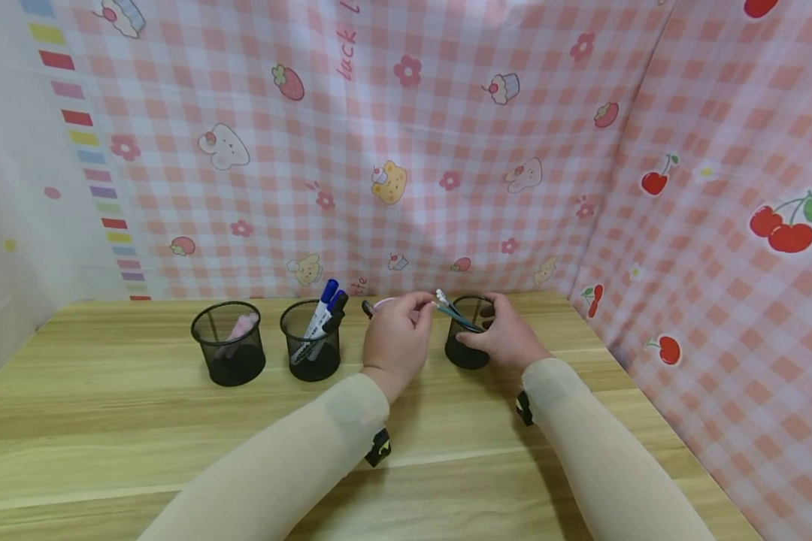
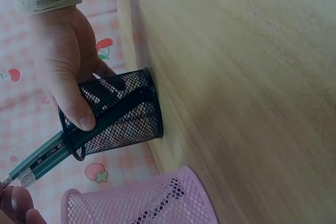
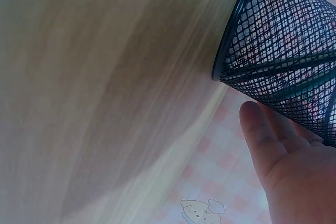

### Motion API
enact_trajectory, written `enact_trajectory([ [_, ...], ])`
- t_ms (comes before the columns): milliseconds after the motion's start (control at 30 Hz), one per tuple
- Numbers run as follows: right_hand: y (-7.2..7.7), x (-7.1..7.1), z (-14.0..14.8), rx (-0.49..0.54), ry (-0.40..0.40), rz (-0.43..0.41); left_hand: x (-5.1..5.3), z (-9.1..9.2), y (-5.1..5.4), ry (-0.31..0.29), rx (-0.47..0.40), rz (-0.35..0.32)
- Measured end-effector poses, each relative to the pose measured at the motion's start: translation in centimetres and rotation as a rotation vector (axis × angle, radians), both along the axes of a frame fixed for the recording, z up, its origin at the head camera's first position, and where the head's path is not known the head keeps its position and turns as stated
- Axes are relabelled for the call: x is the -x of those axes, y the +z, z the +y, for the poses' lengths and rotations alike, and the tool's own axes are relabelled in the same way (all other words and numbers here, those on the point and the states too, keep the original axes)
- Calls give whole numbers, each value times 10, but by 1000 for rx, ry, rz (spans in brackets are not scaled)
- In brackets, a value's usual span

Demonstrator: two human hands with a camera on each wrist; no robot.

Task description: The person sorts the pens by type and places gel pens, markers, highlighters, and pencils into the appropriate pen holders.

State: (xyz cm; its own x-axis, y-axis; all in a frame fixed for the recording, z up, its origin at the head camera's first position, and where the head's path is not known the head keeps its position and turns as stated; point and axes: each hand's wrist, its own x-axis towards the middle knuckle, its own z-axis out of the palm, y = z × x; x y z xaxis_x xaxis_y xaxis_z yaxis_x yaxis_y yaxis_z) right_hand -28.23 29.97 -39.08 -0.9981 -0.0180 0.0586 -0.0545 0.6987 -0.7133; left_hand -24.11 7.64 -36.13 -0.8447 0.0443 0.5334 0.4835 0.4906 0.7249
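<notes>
My left hand [image 1: 397, 342] pinches the end of a green pencil [image 2: 44, 156] between thumb and fingertips. Slim green pencils lean out of a black mesh pen holder [image 1: 465, 357] at the right, white ends up. That pen holder is gripped by my right hand [image 1: 507, 334], thumb on the near side and fingers round the far side. In the left wrist view, the right thumb [image 2: 81, 111] presses the mesh near the rim. A pink mesh pen holder [image 2: 136, 205] stands mostly hidden behind my left hand in the head view; something dark shows through its mesh.
Left of my hands, a black mesh pen holder [image 1: 314, 368] carries blue and black markers [image 1: 321, 315]. Farther left, another black mesh pen holder [image 1: 233, 368] has a pink item [image 1: 243, 324] inside. A checked cloth [image 1: 406, 135] hangs behind the wooden table [image 1: 433, 481] and along its right.
</notes>
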Motion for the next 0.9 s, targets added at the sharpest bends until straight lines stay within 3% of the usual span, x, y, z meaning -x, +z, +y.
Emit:
enact_trajectory([
  [367,1,-1,0,4,7,-7,1,2,3,7,81,-39],
  [900,0,-1,0,6,6,-9,2,4,3,7,88,-68],
])
